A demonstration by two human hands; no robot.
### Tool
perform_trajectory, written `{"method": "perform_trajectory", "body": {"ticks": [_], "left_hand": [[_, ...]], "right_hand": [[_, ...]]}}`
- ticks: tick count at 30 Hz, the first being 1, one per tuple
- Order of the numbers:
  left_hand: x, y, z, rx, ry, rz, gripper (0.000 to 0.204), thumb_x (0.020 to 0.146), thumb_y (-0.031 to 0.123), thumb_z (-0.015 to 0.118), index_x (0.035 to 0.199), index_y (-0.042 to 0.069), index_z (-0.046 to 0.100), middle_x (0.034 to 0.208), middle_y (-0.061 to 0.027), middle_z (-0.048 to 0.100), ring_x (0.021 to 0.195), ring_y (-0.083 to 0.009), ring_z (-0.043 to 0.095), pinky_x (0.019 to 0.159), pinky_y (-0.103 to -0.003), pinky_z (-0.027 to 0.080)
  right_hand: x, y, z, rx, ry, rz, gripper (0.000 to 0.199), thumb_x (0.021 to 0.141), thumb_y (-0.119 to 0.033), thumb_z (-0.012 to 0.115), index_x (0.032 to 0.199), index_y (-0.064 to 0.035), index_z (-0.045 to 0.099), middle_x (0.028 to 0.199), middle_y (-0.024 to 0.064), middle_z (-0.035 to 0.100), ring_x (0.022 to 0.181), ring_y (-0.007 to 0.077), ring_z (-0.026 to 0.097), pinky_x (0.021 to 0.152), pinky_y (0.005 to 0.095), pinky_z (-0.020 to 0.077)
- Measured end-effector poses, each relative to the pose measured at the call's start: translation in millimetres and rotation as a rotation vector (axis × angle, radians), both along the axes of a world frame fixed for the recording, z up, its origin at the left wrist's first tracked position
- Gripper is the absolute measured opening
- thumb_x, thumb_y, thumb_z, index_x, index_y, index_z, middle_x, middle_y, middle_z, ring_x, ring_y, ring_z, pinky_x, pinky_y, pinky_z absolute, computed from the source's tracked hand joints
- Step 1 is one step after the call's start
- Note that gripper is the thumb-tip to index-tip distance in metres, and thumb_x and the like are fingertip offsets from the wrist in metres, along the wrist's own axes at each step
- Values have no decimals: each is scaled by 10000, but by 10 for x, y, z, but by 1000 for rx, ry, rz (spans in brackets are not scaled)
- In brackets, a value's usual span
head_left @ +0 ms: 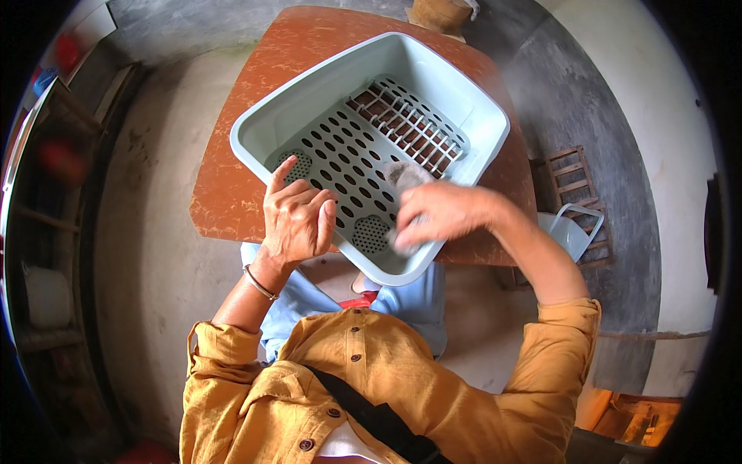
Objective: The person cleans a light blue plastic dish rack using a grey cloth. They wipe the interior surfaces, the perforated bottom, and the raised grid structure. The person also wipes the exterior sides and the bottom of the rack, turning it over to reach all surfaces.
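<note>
A pale grey-green plastic dish drainer (251, 133) rests tilted on the table, its floor full of oval holes with a slatted section at the far right. My left hand (297, 216) is at its near left rim, index finger stretched out and the other fingers curled over the edge. Inside the near right part, my right hand (442, 215), smeared by motion, grips a grey cloth (407, 176) against the drainer's wall and floor. Part of the cloth is hidden under the hand.
Beneath the drainer stands a reddish-brown marbled table (224, 193). A wooden stool-like frame (572, 176) and a pale plastic container with a handle (570, 232) are on the right. Shelving (50, 213) lines the left side, and a brown pot (440, 14) sits beyond the table.
</note>
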State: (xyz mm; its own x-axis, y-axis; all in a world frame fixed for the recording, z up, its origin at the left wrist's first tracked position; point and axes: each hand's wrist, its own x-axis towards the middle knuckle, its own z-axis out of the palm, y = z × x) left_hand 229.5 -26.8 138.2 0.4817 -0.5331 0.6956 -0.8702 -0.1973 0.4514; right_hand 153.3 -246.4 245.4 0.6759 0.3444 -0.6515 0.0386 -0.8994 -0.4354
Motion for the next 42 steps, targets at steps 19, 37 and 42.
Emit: {"method": "perform_trajectory", "body": {"ticks": [19, 37, 42], "left_hand": [[188, 391, -338, 138, 235, 171, 540, 940, 518, 381, 1280, 136, 552, 1113, -76, 637, 1048, -255, 577, 1089, -602, 136], [546, 261, -706, 170, 7, 158, 687, 703, 686, 600, 984, 61, 656, 742, -78, 548, 821, -244, 529, 921, -434, 339], [643, 228, -829, 161, -9, 140, 652, 714, 666, 617, 932, 53, 652, 730, -81, 538, 813, -259, 525, 936, -444, 341]], "right_hand": [[619, 819, -1031, 227, -759, -213, 423, 811, -407, 670, 753, 3, 579, 655, 164, 578, 658, 314, 579, 627, 421, 453], [-250, -997, -566, -278, 56, -401, 355, 741, -236, 575, 521, 23, 473, 471, 69, 432, 465, 157, 369, 480, 373, 346], [300, -508, -875, -63, -25, -302, 352, 796, -207, 522, 510, -30, 416, 465, 5, 351, 465, 97, 303, 441, 332, 277]]}}
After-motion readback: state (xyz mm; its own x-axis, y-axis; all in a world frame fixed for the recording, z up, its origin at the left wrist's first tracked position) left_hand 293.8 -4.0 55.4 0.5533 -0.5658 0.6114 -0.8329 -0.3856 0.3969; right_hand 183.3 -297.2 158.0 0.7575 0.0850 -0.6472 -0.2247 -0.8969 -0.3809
